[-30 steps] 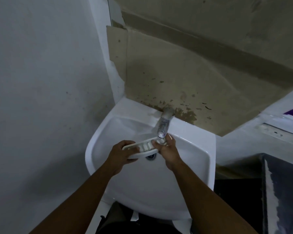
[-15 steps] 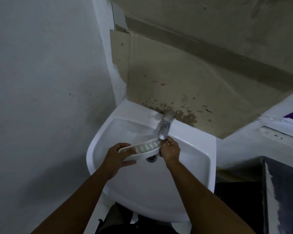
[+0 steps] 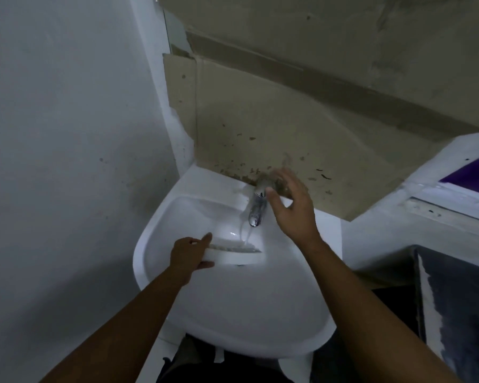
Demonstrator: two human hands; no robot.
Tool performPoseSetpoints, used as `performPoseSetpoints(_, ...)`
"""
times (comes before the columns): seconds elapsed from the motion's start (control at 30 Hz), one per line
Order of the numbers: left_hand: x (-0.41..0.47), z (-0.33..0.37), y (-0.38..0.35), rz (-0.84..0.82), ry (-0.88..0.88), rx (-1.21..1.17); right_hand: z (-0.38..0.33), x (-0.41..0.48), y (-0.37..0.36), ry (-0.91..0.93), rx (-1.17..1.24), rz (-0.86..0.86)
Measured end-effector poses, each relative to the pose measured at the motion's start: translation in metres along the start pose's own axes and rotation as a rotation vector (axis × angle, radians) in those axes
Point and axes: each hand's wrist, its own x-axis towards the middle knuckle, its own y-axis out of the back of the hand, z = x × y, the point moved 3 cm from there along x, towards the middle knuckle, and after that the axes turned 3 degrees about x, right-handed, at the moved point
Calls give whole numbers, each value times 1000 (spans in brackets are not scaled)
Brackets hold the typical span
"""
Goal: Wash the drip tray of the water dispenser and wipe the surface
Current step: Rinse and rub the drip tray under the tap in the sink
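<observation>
- Pouring water (image 3: 245, 234) is seen. Where is the drip tray (image 3: 234, 255) held?
- Over the sink (image 3: 233, 316), under the tap (image 3: 257, 207), gripped at one end by the left hand (image 3: 187, 255); the right hand (image 3: 291, 207) is spread wide

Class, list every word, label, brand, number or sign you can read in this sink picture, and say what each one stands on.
None can be read.
The tap, sink, drip tray and cardboard on the wall show no lettering; the cardboard's dark marks look like stains, not print.
</observation>
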Motion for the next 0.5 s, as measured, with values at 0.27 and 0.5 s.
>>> performPoseSetpoints(0.27,-3,-7,-5,-34,258,-93,11,-3,-17,164,-293,-268)
performPoseSetpoints(0.5,-4,-19,2,-137,312,-11,14,-8,-23,238,-391,-288)
